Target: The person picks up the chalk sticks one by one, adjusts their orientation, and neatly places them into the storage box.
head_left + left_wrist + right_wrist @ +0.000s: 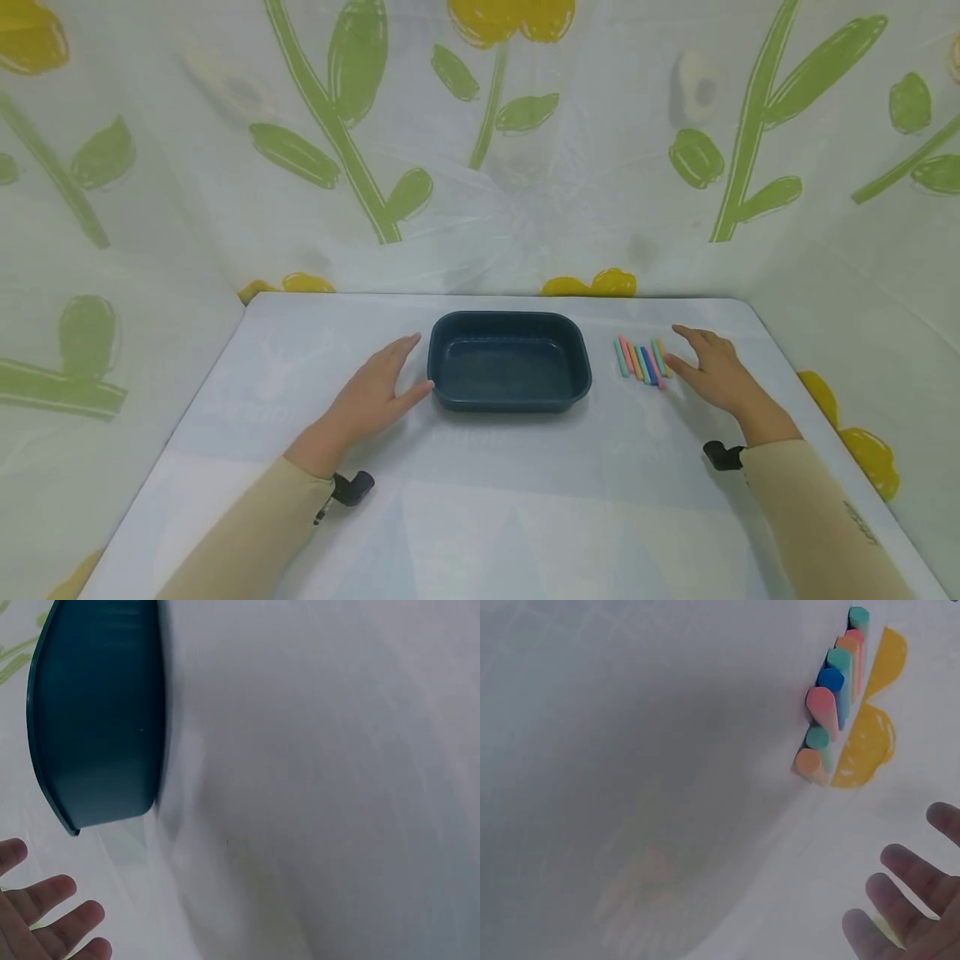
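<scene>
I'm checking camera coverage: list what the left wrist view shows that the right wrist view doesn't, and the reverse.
Only the left wrist view shows the dark blue tray and part of the left hand. Only the right wrist view shows the coloured sticks, the yellow print beside them, and part of the right hand. Both show the pale tabletop.

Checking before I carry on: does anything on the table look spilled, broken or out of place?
Nothing stands out. The dark blue tray sits upright on the table; the coloured sticks lie side by side to its right, ends slightly uneven, with no visible breakage or spill.
</scene>
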Motion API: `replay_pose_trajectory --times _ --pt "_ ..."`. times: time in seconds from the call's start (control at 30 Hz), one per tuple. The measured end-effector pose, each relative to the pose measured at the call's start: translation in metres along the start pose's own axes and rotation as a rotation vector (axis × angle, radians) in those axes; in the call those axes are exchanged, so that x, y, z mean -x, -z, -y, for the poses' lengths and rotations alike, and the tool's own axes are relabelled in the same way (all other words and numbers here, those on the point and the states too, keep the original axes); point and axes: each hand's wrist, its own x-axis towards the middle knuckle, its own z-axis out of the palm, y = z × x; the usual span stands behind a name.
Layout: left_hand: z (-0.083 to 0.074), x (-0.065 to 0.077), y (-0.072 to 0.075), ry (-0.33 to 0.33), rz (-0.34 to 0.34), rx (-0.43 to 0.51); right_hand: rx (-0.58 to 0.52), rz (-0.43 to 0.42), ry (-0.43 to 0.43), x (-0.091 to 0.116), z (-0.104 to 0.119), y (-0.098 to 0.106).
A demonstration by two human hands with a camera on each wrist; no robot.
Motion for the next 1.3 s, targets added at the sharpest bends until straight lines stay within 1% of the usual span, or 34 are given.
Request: replay_pose_trajectory --times 0.1,0.23,0.43,0.57,0.73,0.87,1.03,1.17,1.3 --pt "-0.001 -0.005 -0.005 0.013 0.01 0.021 -0.001 0.005 -0.009 -0.004 -0.002 -0.001" --pt "-0.002 -0.01 -0.011 0.05 0.025 0.055 -0.003 0.001 -0.019 -0.01 -0.003 -0.002" --pt "-0.005 -0.015 -0.017 0.085 0.031 0.182 -0.007 -0.002 -0.034 -0.02 -0.006 -0.004" --pt "-0.008 -0.017 -0.021 0.1 0.038 0.253 -0.012 0.025 -0.049 -0.026 -0.006 -0.005" --pt "-0.009 -0.02 -0.024 0.111 0.054 0.32 -0.029 0.068 -0.077 -0.032 -0.004 -0.003" --pt "-0.008 -0.023 -0.028 0.137 0.081 0.385 -0.047 0.099 -0.072 -0.035 -0.003 -0.001" --pt "-0.008 -0.025 -0.031 0.166 0.103 0.421 -0.054 0.169 -0.078 -0.04 -0.006 0.001" --pt "-0.009 -0.025 -0.031 0.192 0.114 0.396 -0.059 0.261 -0.137 -0.044 -0.011 0.003" --pt "-0.01 -0.024 -0.029 0.206 0.126 0.369 -0.109 0.36 -0.171 -0.049 -0.016 0.006"
